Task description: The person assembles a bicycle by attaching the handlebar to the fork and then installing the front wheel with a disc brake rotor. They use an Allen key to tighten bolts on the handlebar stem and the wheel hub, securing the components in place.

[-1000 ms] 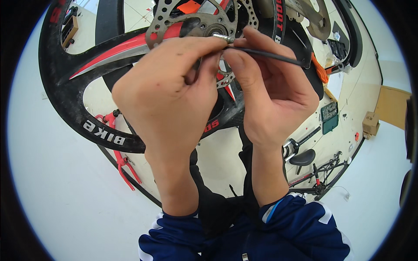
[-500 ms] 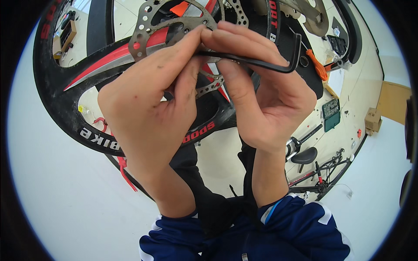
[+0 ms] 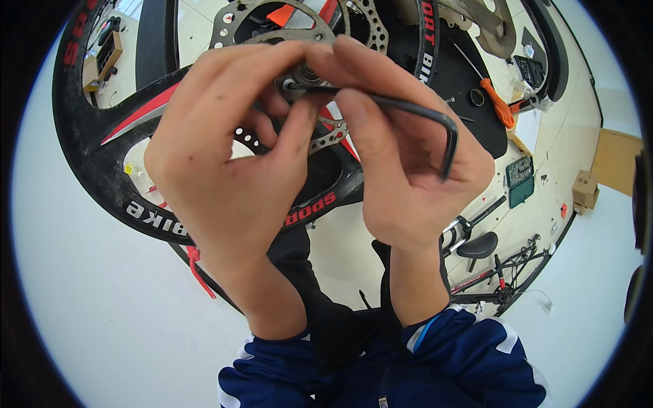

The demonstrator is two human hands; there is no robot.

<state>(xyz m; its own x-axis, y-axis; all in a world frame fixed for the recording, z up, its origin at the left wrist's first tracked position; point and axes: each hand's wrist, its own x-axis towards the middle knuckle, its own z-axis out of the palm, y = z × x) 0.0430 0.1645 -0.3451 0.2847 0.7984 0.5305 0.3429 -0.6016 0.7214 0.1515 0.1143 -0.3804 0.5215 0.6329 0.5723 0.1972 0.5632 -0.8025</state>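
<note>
A black bicycle wheel (image 3: pixel 102 170) with broad red-striped spokes stands close in front of me. A drilled silver brake disc (image 3: pixel 326 139) sits at its hub. My right hand (image 3: pixel 408 163) grips a black L-shaped hex key (image 3: pixel 415 112), its long arm pointing left into the hub area and its short leg hanging down at the right. My left hand (image 3: pixel 231 156) pinches the key's tip end at the hub with thumb and fingers. The bolt under the fingertips is hidden.
An orange-handled tool (image 3: pixel 500 109) lies on a black mat (image 3: pixel 469 129) at the upper right. A bicycle frame with a black saddle (image 3: pixel 479 246) lies on the floor at the right. A green box (image 3: pixel 520 180) and a cardboard box (image 3: pixel 585 190) sit farther right.
The hex key has turned: its short leg stood near the top right of the hub before and now hangs lower at the right. Both hands have stayed on it at the hub.
</note>
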